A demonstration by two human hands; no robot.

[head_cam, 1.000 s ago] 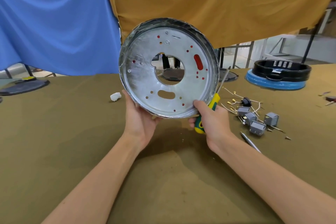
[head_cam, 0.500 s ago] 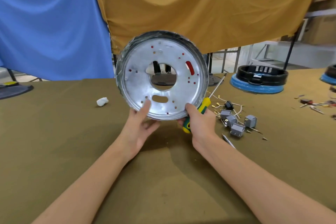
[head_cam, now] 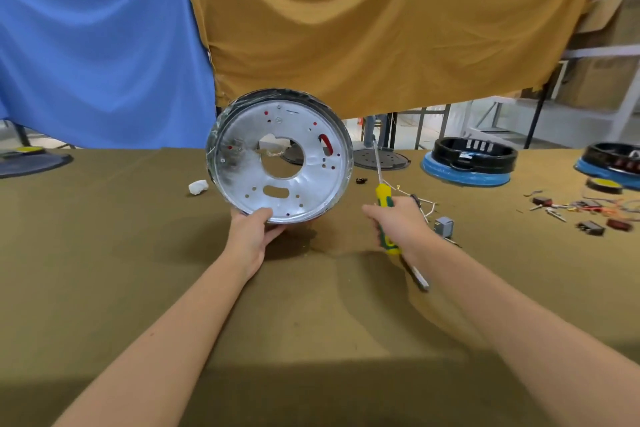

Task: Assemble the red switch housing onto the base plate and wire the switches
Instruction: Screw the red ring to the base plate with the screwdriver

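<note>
A round silver base plate (head_cam: 242,170) with a centre hole stands upright on its edge on the table, its inner face toward me. Red shows through a slot (head_cam: 326,143) and several small holes, so the red housing seems to sit behind it. My left hand (head_cam: 254,230) grips the plate's bottom rim alone. My right hand (head_cam: 398,222) is off the plate to its right and holds a yellow-green screwdriver (head_cam: 383,199), shaft pointing up. A grey switch (head_cam: 444,227) and loose wires (head_cam: 427,206) lie just beyond my right hand.
A metal tool (head_cam: 417,276) lies under my right wrist. A white scrap (head_cam: 198,186) sits left of the plate. Two black rings on blue bases (head_cam: 467,163) (head_cam: 613,163) stand at the back right, with small parts and wires (head_cam: 585,213) scattered near them. A dark disc (head_cam: 33,161) lies far left.
My right hand has let go of the plate's rim and moved right with the screwdriver. The left hand slid to the bottom rim and holds the plate alone, farther from me.
</note>
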